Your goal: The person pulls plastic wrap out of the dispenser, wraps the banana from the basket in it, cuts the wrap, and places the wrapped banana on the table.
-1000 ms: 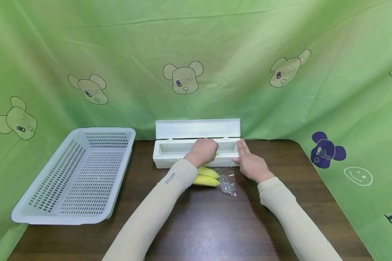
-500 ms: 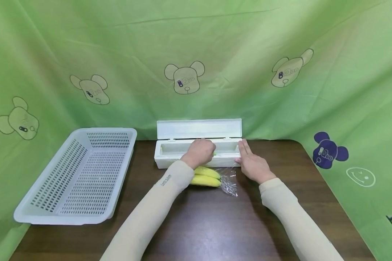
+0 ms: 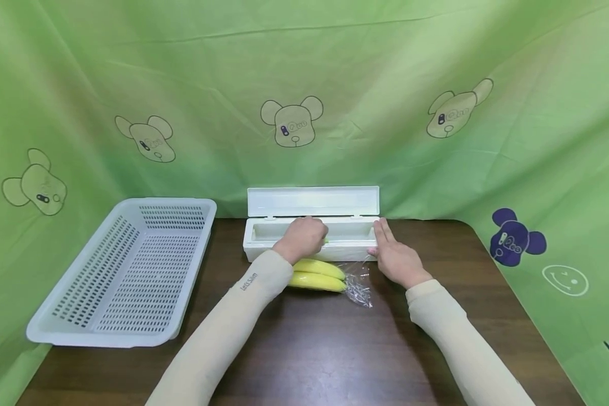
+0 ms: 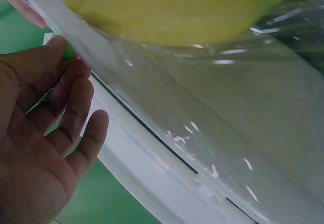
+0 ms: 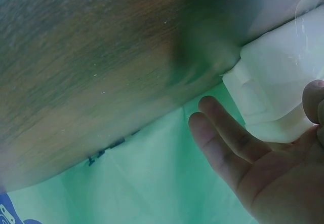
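Observation:
A white cling film dispenser box stands at the back of the table with its lid raised. My left hand pinches a small green slide cutter between thumb and fingers at the box's front edge. Its other fingers curl loosely. My right hand presses on the box's right end, two fingers straight along the top and the thumb at the front. Two yellow bananas lie before the box under clear cling film, which bunches at their right and runs up to the box.
A white perforated basket stands on the left of the dark wooden table. Behind the table hangs a green curtain with printed bear faces, close to the raised lid.
My left hand has slid leftward along the box's front edge with the slide cutter, and more of the bananas shows. My right hand keeps its place on the box's end.

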{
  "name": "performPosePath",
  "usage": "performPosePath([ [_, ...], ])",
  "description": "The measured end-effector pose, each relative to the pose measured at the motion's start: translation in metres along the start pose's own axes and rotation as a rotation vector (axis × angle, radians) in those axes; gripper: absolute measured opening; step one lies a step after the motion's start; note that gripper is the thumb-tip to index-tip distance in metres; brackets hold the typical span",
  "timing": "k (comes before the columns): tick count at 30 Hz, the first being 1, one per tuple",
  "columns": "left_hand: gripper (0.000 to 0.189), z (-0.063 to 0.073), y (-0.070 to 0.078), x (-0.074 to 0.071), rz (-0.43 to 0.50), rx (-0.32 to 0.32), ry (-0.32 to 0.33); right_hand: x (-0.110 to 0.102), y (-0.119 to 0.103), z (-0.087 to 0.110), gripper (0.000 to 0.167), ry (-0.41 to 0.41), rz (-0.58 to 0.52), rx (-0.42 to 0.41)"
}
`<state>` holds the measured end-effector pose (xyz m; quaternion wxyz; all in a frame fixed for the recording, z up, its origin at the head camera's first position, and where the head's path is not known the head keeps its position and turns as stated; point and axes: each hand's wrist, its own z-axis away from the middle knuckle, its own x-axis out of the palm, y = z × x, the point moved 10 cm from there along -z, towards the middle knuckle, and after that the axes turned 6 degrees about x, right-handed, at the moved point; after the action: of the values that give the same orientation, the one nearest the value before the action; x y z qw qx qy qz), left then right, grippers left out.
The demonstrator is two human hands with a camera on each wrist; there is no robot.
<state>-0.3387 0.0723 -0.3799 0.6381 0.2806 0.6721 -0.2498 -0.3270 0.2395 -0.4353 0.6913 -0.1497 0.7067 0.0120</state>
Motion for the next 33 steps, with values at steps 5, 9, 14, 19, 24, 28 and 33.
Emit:
performPosePath([
  [5,0.014,0.004,-0.003,0.0,0.003,0.002,0.01,0.003,0.0,-0.001,0.073,-0.011,-0.005,0.004],
  [9,0.015,0.007,-0.006,0.0,0.0,0.001,0.011,0.003,0.0,-0.001,0.073,-0.009,0.0,0.002],
  [14,0.017,0.011,-0.01,0.0,0.026,-0.007,0.014,0.002,0.0,0.0,0.073,-0.002,0.0,0.0],
  [19,0.017,0.016,-0.016,-0.001,0.048,-0.019,0.018,0.0,-0.002,0.0,0.072,0.002,-0.004,-0.007],
  [24,0.018,0.02,-0.02,-0.001,0.062,-0.027,0.009,-0.001,-0.002,0.0,0.072,0.001,0.0,-0.008],
  [28,0.02,0.024,-0.024,-0.002,0.064,-0.029,0.015,-0.001,-0.002,-0.001,0.072,0.008,-0.005,-0.009],
  [33,0.023,0.03,-0.03,-0.001,0.056,-0.046,0.007,0.0,-0.001,-0.001,0.072,0.0,-0.003,-0.005],
])
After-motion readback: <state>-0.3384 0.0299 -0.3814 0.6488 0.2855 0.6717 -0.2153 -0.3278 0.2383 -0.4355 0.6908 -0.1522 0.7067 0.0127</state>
